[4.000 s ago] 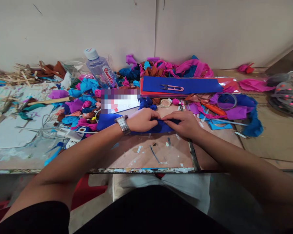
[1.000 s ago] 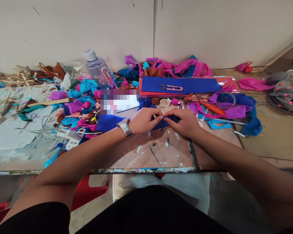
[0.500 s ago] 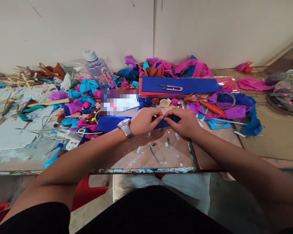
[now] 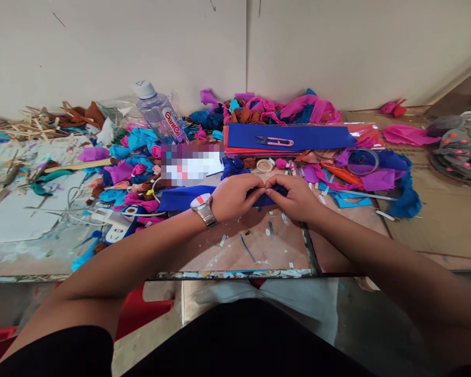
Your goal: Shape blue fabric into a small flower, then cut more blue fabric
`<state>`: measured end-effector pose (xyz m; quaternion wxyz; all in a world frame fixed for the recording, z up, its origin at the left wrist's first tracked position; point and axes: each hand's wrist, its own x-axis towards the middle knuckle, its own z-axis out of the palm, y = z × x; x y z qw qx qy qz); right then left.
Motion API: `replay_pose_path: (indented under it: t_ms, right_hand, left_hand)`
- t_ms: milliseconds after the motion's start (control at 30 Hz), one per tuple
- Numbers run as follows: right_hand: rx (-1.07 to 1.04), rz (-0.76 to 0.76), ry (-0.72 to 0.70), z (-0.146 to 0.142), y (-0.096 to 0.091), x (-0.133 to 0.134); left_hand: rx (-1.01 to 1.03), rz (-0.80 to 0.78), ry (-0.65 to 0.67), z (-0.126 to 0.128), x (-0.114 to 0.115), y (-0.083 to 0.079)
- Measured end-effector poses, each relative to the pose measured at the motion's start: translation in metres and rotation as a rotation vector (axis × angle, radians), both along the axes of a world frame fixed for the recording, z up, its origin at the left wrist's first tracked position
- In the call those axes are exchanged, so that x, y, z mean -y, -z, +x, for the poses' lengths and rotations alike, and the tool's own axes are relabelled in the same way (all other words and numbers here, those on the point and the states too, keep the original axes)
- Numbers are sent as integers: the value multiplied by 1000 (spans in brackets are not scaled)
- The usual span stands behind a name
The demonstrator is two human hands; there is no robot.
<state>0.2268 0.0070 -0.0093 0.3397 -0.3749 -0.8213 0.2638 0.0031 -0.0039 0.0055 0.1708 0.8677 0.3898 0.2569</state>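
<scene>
A long strip of dark blue paper (image 4: 180,197) lies across the worktable (image 4: 259,246) in front of me. My left hand (image 4: 233,196), with a metal watch on its wrist, is closed on the strip near its right end. My right hand (image 4: 294,196) pinches the same end from the other side, fingertips almost touching those of the left. Part of the strip is hidden under both hands.
A water bottle (image 4: 159,112) stands at the back left among crumpled pink, blue and purple paper bits (image 4: 133,157). Thread snips (image 4: 275,141) lie on a blue sheet (image 4: 317,137) over a red one. A tape roll (image 4: 363,162) sits right. Wood slivers (image 4: 27,123) litter the far left.
Both hands have drawn closer and lifted slightly, and the blue strip's right end is now gathered narrower between the fingertips than four seconds ago, when it lay flatter under my hands.
</scene>
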Motion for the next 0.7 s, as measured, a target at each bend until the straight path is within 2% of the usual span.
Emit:
replay_pose_path:
  t_ms: [233,467,700]
  right_hand:
    - [-20,-46,0,0,-1,0]
    - [12,7,2,2,2,-1]
    - [-23,-32,-2,3,2,-2]
  left_hand:
    - [-31,-16,-19,0,2,-2]
    - [-64,-46,-14,0,1,-4]
    - [-53,-60,-19,-2,0,-6]
